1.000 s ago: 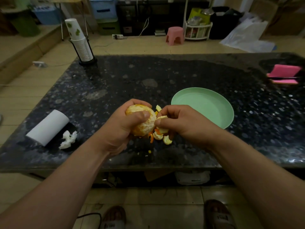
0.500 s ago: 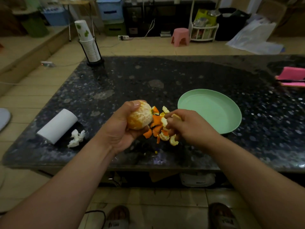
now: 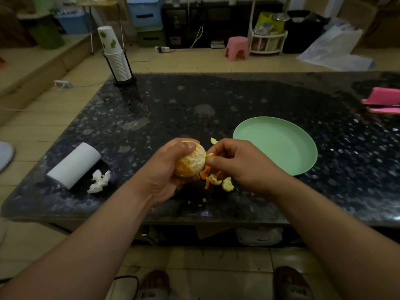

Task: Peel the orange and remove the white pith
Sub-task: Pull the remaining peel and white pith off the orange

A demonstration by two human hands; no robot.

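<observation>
left hand [image 3: 166, 167] wrapped round the orange [image 3: 190, 162], right hand [image 3: 236, 163] pinching pith off it, peel scraps [image 3: 218, 180] just below the orange.

Worn on the head, wide-angle, aimed forward and down, close over left hand [image 3: 165, 169] and right hand [image 3: 240, 164] at the table's [image 3: 173, 109] near edge.

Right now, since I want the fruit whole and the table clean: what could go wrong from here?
1. The left hand grips the mostly bare orange while the right hand pinches a pith strip; a hard tug or squeeze could tear a segment.
2. The peel scraps lie on the table, not on the green plate; new bits may scatter toward the near edge.
</observation>
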